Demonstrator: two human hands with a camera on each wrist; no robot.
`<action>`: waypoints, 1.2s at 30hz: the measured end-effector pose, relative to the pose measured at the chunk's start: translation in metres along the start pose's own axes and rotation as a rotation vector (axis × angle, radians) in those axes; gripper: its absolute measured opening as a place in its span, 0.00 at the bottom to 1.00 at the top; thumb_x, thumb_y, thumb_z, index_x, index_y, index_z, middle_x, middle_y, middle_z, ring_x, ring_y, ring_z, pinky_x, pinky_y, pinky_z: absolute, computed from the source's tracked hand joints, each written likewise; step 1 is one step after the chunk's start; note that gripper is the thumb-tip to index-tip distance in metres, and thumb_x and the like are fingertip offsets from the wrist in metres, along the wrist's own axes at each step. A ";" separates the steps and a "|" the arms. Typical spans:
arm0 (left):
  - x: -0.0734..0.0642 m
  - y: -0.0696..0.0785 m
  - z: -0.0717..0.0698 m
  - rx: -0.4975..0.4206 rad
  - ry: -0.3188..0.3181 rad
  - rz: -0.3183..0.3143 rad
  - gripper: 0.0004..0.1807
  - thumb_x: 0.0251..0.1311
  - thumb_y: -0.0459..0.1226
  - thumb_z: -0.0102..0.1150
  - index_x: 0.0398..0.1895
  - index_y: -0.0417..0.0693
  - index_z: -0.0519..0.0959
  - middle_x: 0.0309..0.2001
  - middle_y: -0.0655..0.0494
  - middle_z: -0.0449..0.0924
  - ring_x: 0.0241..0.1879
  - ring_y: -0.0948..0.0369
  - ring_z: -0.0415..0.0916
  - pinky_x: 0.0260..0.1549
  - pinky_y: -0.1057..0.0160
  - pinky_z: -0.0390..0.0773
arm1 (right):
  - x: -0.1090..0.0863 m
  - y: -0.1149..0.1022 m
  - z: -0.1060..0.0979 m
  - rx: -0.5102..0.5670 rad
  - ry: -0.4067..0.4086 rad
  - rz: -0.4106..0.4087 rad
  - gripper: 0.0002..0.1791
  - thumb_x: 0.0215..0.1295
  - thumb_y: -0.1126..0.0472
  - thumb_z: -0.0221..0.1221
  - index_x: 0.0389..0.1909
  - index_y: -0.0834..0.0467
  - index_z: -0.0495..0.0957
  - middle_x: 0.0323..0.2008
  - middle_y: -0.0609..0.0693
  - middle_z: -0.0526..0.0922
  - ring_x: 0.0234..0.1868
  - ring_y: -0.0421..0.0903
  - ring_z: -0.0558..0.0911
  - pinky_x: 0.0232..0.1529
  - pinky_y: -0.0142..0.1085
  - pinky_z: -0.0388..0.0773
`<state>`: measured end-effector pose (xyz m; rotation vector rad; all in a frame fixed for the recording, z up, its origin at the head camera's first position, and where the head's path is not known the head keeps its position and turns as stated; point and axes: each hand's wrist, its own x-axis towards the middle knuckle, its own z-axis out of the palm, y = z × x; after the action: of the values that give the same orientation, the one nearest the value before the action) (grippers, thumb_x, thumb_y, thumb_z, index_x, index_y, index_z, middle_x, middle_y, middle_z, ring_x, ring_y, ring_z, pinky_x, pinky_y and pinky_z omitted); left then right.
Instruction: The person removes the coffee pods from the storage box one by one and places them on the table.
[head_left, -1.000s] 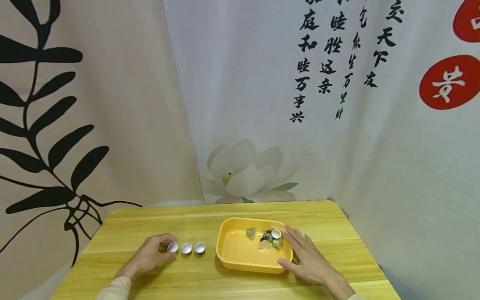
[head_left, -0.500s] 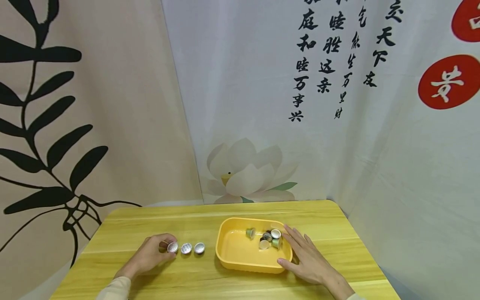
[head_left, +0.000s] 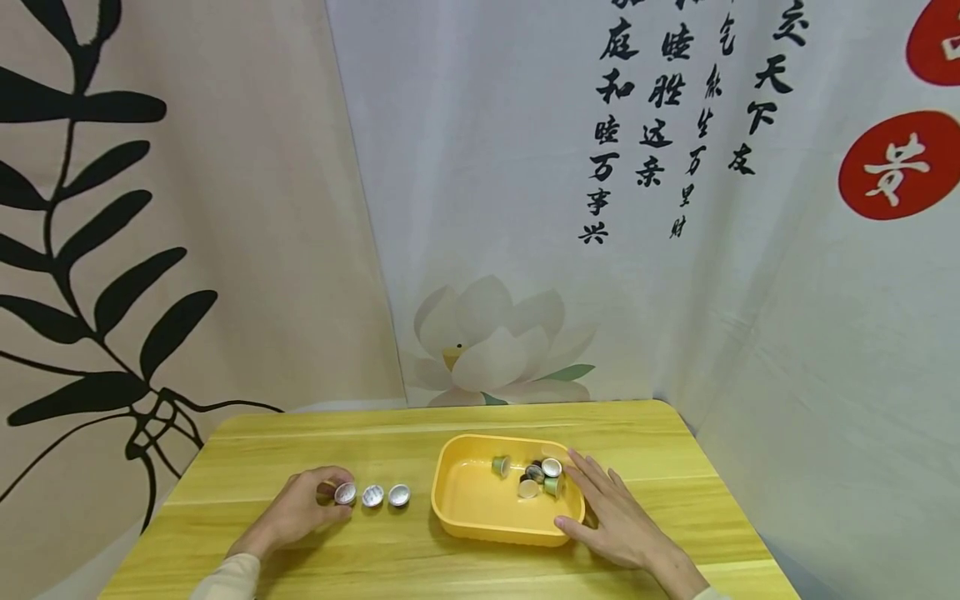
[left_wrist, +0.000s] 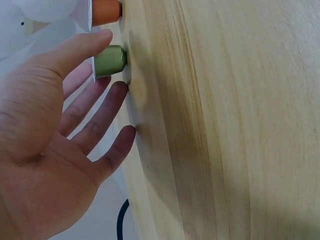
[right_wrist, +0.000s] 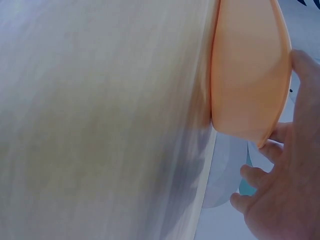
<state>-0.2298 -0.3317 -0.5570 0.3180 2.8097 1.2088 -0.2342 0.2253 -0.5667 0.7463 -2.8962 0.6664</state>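
Between thumb and fingers, my left hand (head_left: 306,508) pinches a green coffee capsule (left_wrist: 109,61) that stands foil lid up on the table. Two more capsules stand in a row to its right: a silver-lidded capsule (head_left: 372,497) and another capsule (head_left: 399,497) at the row's end. The left wrist view shows part of an orange capsule (left_wrist: 106,12) beside the green one. My right hand (head_left: 617,523) rests on the right rim of a yellow plastic tray (head_left: 480,534), its fingers extended along the edge. Several capsules lie loose inside, among them a green capsule (head_left: 501,467) apart from a cluster.
The wooden table (head_left: 315,442) has its far edge close to a hanging cloth (head_left: 517,208) printed with a flower and writing. The tray stands right of the capsule row, with a strip of table between them.
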 end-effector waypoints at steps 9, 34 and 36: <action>-0.003 0.003 -0.003 -0.005 -0.013 -0.020 0.37 0.61 0.43 0.86 0.72 0.43 0.81 0.64 0.42 0.88 0.60 0.46 0.88 0.55 0.39 0.91 | 0.000 -0.001 0.000 0.005 0.005 0.001 0.50 0.79 0.27 0.60 0.87 0.57 0.66 0.92 0.54 0.57 0.91 0.65 0.59 0.85 0.77 0.58; 0.002 0.039 -0.009 0.133 0.048 0.088 0.43 0.73 0.58 0.74 0.83 0.47 0.73 0.83 0.29 0.67 0.80 0.24 0.67 0.72 0.18 0.73 | -0.001 -0.002 -0.001 -0.012 0.013 -0.012 0.51 0.79 0.28 0.61 0.88 0.57 0.66 0.92 0.55 0.58 0.91 0.66 0.59 0.85 0.77 0.58; 0.004 0.045 -0.009 0.138 0.043 0.094 0.44 0.73 0.58 0.74 0.83 0.48 0.73 0.84 0.29 0.67 0.80 0.24 0.66 0.72 0.19 0.73 | -0.001 -0.002 -0.002 -0.013 0.014 -0.013 0.51 0.79 0.28 0.61 0.88 0.57 0.66 0.92 0.55 0.58 0.91 0.66 0.59 0.85 0.77 0.58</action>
<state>-0.2279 -0.3071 -0.5187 0.4426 2.9527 1.0522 -0.2327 0.2245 -0.5645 0.7544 -2.8777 0.6475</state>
